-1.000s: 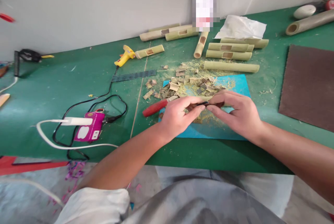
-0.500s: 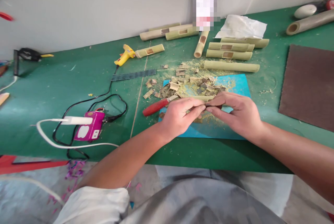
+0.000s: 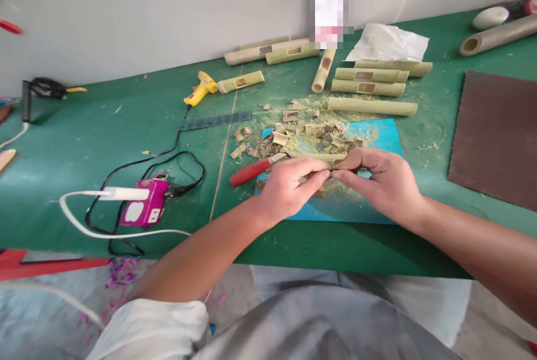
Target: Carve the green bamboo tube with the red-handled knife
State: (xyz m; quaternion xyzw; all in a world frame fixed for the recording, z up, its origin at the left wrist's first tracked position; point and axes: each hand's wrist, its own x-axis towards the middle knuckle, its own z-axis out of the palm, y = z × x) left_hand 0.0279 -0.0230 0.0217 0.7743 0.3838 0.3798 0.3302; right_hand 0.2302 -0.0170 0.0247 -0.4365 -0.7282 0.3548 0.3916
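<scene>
Over the blue board [image 3: 388, 132], my left hand [image 3: 289, 186] and my right hand [image 3: 380, 181] meet fingertip to fingertip. Both are closed in a pinch on a small brown piece [image 3: 334, 169], mostly covered by the fingers, so its kind is unclear. Just behind the fingers lies a pale bamboo tube [image 3: 327, 157], partly hidden by my hands. A red-handled knife [image 3: 250, 172] rests left of my left hand, its blade pointing at a heap of bamboo chips [image 3: 280, 138]. Yellowish dust covers much of the board.
Several bamboo tubes with cut windows [image 3: 368, 88] lie at the back, some under white paper [image 3: 388, 42]. A dark brown sheet [image 3: 497, 136] is on the right. Leftward are a yellow glue gun [image 3: 202, 89], a ruler [image 3: 216, 120], and a magenta power block [image 3: 145, 203] with cables.
My hands stay in nearly the same place. The right fingers have shifted slightly, and less of the dark piece shows between them.
</scene>
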